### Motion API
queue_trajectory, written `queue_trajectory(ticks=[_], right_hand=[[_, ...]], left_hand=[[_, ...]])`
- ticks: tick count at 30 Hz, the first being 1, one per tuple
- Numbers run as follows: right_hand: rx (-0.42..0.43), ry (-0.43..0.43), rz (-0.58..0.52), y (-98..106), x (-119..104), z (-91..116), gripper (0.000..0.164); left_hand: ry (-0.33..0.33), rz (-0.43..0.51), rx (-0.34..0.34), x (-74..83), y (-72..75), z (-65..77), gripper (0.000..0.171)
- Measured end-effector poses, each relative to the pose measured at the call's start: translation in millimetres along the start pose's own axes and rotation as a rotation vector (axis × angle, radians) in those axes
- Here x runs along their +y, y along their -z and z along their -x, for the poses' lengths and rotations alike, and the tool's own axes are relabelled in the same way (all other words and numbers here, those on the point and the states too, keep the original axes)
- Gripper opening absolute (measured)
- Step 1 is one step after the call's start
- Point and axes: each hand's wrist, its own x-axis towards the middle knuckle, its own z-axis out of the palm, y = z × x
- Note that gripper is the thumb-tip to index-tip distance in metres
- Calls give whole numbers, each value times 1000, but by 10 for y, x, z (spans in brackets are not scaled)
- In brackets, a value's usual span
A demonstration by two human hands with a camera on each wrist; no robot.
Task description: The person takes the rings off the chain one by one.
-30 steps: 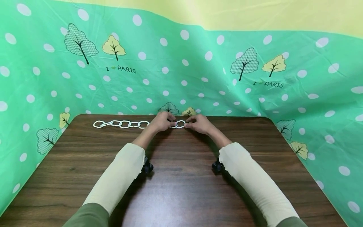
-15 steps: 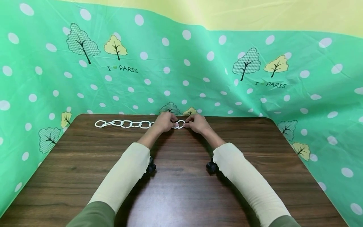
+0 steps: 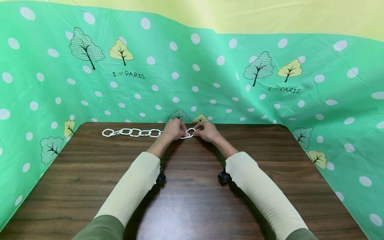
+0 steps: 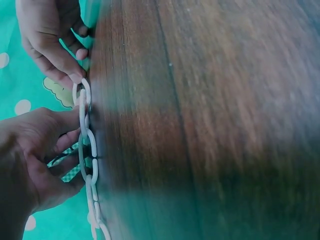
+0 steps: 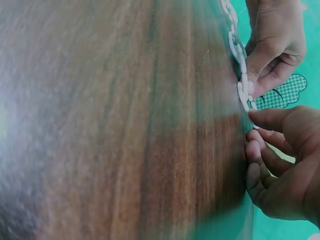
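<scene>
A white chain [image 3: 140, 132] of several oval links lies along the far edge of the brown table, its left part stretched out in a row. My left hand [image 3: 173, 129] pinches a link near the chain's right end and hides the links beneath it. Beside it, my right hand [image 3: 207, 131] pinches the last link [image 3: 192, 129] between thumb and fingers. That link looks slightly tilted. In the left wrist view the chain [image 4: 82, 120] runs past the fingers of my left hand [image 4: 40, 155]. The right wrist view has my right hand [image 5: 295, 170] at the chain's end.
The dark wood table [image 3: 192, 200] stretches from the chain toward me. Right behind its far edge hangs a green dotted curtain [image 3: 186, 60] printed with trees. A small black wrist camera [image 3: 223, 177] sits under the right sleeve, with another [image 3: 161, 177] under the left.
My hands have come slightly closer together, the right one shifting left. The end link now looks more tilted, and the chain's left part has slid slightly right.
</scene>
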Motion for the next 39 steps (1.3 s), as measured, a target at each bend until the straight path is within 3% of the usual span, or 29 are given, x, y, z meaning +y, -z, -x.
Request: queue_trajectory(ticks=[4, 14, 20, 23, 26, 30, 33, 36, 39], right_hand=[[-8, -2, -33, -4, -124, 145, 26], [-8, 38, -11, 9, -138, 185, 27], [-18, 69, -111, 50, -145, 219, 27], [-9, 83, -136, 77, -152, 243, 27], [8, 106, -141, 105, -174, 271, 27], [17, 150, -158, 143, -211, 304, 27], [22, 183, -181, 172, -232, 326, 27], [33, 214, -193, 200, -243, 352, 28], [49, 236, -182, 229, -252, 386, 27]], left_hand=[[9, 38, 4, -33, 11, 34, 19], [5, 215, -39, -56, 190, 192, 13], [-36, 242, -37, -224, 74, 70, 17], [-79, 244, -10, -228, 45, 68, 16], [-98, 263, 3, -73, 184, 219, 16], [-92, 285, 5, 285, 501, 552, 14], [-83, 296, 12, 398, 593, 646, 11], [-126, 337, 38, 149, 422, 451, 16], [-129, 366, 43, 141, 401, 451, 17]])
